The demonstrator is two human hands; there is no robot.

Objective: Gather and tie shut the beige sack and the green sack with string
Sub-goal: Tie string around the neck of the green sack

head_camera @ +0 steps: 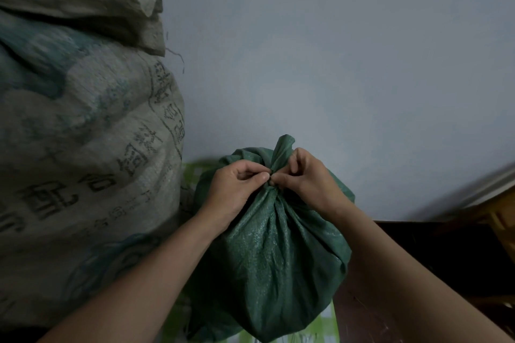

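Note:
The green sack point(273, 253) stands low in the middle, full and round, its mouth gathered into a narrow neck with a tuft sticking up. My left hand point(237, 189) and my right hand point(303, 178) meet at that neck, thumbs and fingertips pinching there; whatever string lies between them is too small and dark to make out. The big beige sack point(83, 147), printed with dark characters and green patches, fills the left side, its top folded over.
A pale grey wall point(334, 64) rises behind both sacks. A dark wooden surface point(418, 259) and a lighter wooden piece point(501, 214) lie at the right. A green-and-white checked cloth point(323, 326) shows under the green sack. A loose thread point(178, 57) dangles from the beige sack's fold.

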